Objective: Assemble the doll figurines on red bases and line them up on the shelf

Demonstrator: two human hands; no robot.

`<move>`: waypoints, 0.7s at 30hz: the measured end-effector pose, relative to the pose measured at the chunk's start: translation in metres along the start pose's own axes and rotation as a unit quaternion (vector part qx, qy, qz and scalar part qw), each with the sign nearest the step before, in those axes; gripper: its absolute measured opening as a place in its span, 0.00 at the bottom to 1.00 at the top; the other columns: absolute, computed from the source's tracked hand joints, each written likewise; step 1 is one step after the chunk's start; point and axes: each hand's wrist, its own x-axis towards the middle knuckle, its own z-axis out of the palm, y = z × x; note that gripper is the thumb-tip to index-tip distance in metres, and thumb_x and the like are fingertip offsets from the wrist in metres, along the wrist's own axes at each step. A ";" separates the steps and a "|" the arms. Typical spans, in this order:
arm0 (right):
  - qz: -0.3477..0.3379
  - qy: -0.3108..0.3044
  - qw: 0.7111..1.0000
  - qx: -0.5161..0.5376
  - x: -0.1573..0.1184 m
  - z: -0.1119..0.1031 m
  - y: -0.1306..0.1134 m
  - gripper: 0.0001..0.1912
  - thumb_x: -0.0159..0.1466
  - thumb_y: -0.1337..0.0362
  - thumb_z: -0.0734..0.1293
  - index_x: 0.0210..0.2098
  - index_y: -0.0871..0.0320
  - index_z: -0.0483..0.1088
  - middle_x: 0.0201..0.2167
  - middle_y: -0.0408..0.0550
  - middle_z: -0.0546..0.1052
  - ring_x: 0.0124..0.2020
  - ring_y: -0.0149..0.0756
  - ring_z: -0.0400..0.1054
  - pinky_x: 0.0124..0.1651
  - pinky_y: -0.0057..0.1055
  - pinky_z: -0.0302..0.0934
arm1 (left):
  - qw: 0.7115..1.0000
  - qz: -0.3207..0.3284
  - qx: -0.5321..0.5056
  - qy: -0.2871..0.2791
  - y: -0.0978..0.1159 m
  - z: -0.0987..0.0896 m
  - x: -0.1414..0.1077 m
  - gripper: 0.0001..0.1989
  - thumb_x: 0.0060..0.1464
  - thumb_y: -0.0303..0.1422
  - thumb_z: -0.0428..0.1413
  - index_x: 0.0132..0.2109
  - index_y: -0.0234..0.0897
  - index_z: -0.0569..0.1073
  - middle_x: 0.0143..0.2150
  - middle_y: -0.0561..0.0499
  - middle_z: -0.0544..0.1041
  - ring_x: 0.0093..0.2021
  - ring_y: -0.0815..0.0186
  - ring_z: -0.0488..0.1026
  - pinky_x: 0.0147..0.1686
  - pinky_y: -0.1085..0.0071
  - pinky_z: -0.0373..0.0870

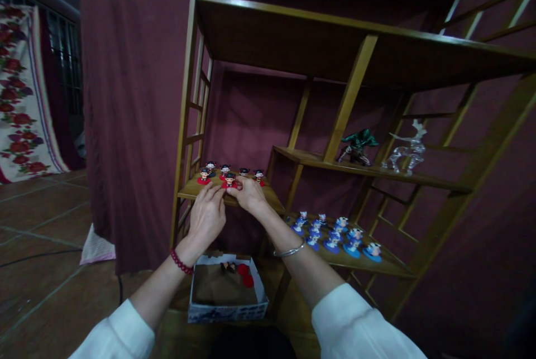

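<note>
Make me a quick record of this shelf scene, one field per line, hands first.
Left hand: fingertips close by the front red figurine; beaded bracelet on wrist
Right hand: thumb and fingers at its other side; silver bangle on wrist
Grip: cannot tell
Around it: similar figurines beside and behind
Lower right shelf: blue figurines
Shelf above that: green figure, clear deer
Box below: open, red discs inside

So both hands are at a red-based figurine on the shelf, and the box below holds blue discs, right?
Not quite: the head view shows red discs in the box below. The left hand and right hand are at a red-based figurine on the shelf.
</note>
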 end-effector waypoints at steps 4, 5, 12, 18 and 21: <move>0.007 -0.006 1.000 0.000 0.010 0.004 -0.001 0.10 0.55 0.60 0.69 0.37 0.55 0.72 0.35 0.45 0.78 0.38 0.34 0.71 0.38 0.26 0.59 | 1.000 -0.003 0.016 -0.025 -0.004 0.004 0.004 0.18 0.57 0.27 0.43 0.51 0.28 0.71 0.50 0.39 0.74 0.59 0.55 0.62 0.56 0.56 0.61; 0.009 -0.006 1.000 0.002 0.013 0.005 -0.001 0.11 0.55 0.61 0.69 0.38 0.55 0.72 0.36 0.45 0.78 0.38 0.34 0.71 0.38 0.26 0.60 | 0.999 -0.003 0.019 -0.031 -0.005 0.005 0.005 0.19 0.57 0.27 0.43 0.51 0.27 0.70 0.51 0.39 0.74 0.59 0.55 0.61 0.56 0.56 0.61; 0.013 -0.015 1.000 0.020 0.025 0.015 0.003 0.17 0.56 0.63 0.69 0.44 0.59 0.70 0.40 0.50 0.78 0.39 0.36 0.71 0.41 0.28 0.62 | 0.998 -0.001 0.044 -0.055 -0.012 0.008 0.012 0.19 0.58 0.29 0.43 0.52 0.25 0.69 0.51 0.38 0.74 0.57 0.55 0.65 0.56 0.59 0.59; 0.028 -0.028 0.999 0.024 0.030 0.021 0.003 0.17 0.55 0.64 0.70 0.44 0.59 0.70 0.39 0.49 0.78 0.40 0.35 0.72 0.42 0.26 0.62 | 0.996 0.001 0.062 -0.069 -0.015 0.010 0.017 0.19 0.59 0.31 0.42 0.51 0.29 0.70 0.49 0.38 0.75 0.53 0.56 0.68 0.54 0.59 0.60; 0.024 -0.031 0.999 0.011 0.031 0.023 0.004 0.17 0.55 0.64 0.70 0.44 0.59 0.69 0.39 0.50 0.78 0.39 0.35 0.72 0.42 0.27 0.62 | 0.995 -0.003 0.065 -0.080 -0.015 0.011 0.020 0.19 0.60 0.31 0.42 0.51 0.30 0.71 0.48 0.38 0.76 0.52 0.57 0.69 0.53 0.59 0.60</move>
